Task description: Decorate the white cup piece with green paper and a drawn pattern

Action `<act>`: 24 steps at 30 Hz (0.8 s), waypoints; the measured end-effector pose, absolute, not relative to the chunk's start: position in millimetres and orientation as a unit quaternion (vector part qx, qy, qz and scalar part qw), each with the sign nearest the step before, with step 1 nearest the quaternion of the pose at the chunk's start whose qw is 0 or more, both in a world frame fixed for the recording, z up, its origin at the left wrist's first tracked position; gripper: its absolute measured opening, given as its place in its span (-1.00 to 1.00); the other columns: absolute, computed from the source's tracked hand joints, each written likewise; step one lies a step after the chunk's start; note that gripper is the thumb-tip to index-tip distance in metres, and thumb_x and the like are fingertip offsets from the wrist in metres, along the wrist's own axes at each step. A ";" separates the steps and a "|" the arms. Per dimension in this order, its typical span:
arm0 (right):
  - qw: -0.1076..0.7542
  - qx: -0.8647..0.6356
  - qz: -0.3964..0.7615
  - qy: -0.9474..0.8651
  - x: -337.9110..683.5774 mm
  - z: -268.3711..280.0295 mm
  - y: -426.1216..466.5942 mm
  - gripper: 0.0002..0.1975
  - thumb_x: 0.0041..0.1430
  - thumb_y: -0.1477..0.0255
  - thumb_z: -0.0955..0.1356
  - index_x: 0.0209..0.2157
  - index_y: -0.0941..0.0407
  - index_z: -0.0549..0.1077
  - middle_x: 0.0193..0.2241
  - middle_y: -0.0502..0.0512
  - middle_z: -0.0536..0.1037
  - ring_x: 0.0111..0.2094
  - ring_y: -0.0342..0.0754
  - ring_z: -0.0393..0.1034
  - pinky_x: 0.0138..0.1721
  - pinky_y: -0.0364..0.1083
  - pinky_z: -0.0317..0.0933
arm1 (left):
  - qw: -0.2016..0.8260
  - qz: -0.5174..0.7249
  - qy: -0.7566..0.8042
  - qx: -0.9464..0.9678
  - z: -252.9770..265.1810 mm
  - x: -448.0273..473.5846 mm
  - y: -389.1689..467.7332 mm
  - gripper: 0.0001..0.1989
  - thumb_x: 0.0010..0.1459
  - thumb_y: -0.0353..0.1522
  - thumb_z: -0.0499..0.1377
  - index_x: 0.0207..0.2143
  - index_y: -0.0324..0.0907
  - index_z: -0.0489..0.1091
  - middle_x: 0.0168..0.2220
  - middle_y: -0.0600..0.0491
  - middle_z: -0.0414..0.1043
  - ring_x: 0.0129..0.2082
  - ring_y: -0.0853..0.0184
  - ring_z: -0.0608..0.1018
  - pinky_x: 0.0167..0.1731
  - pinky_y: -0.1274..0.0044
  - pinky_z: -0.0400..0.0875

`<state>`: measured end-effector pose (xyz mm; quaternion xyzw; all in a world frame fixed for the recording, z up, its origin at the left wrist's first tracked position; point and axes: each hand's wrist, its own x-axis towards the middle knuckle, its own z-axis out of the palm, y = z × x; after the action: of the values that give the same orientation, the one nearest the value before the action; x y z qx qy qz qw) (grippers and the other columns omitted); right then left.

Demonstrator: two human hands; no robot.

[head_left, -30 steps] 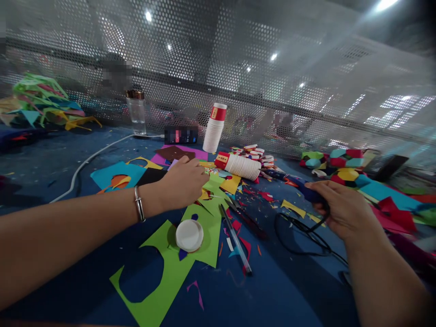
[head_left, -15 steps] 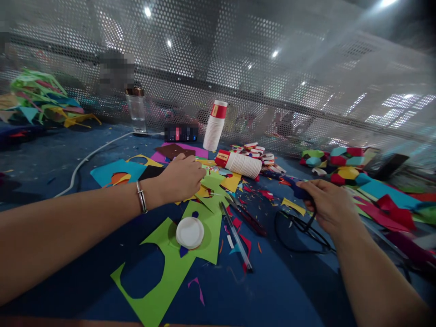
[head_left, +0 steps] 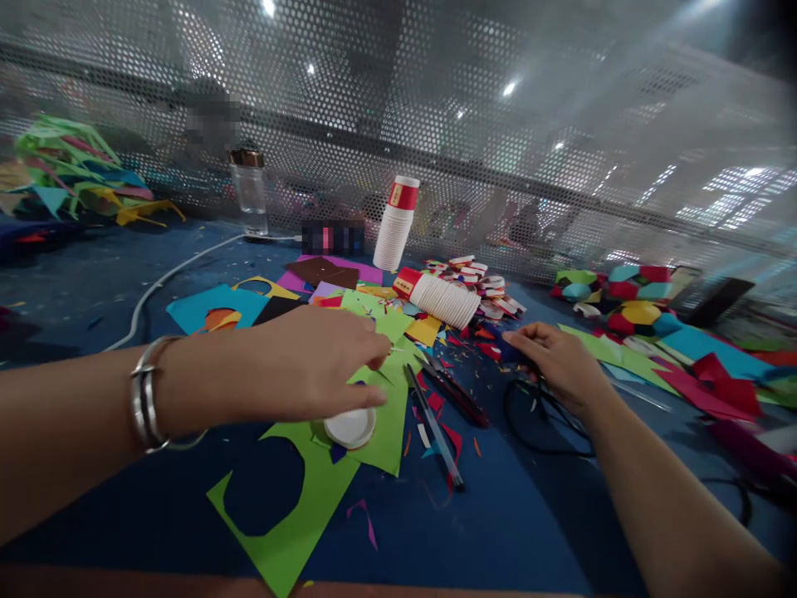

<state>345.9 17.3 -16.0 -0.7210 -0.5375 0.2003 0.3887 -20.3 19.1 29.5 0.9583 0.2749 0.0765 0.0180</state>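
Observation:
My left hand (head_left: 311, 357) hovers over green paper (head_left: 311, 515) with its thumb and fingers apart, holding nothing. Just under its thumb lies a small white paper cup piece (head_left: 352, 428), round and shallow, partly covered by the hand. In my right hand (head_left: 560, 357) is a dark blue tool with a black cord, seemingly a glue gun (head_left: 506, 342), its nose pointing away to the left. Between the hands lie a pen (head_left: 436, 432) and a dark red-handled cutting tool (head_left: 457, 390).
A leaning stack of paper cups (head_left: 393, 237) stands behind a toppled stack (head_left: 445, 301). Coloured scraps litter the blue table (head_left: 473, 531). At the back are a water bottle (head_left: 250, 195) and a propped phone (head_left: 333, 238); a white cable (head_left: 146, 295) curves left. Paper balls (head_left: 638, 286) sit right.
My left hand has come back toward me, from the far paper scraps to above the white cup piece, its fingers opening out. My right hand has shifted left with the glue gun.

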 end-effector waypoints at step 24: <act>0.405 -0.669 0.011 -0.623 295.3 5.6 -5.5 -0.68 0.15 0.08 0.40 -0.34 0.06 0.46 -0.51 0.03 0.49 -0.52 -0.06 0.33 -0.45 -0.07 0.18 | -0.057 0.201 0.279 0.937 9.9 -34.6 1.4 -0.60 0.27 -0.17 0.18 0.10 -0.06 0.26 0.09 -0.08 0.27 0.00 0.11 0.43 -0.11 0.31 0.38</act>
<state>295.3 -5.5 5.6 -0.6688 -0.6232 0.0106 0.4052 -34.6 1.4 9.9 0.9372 0.2789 0.2012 -0.0575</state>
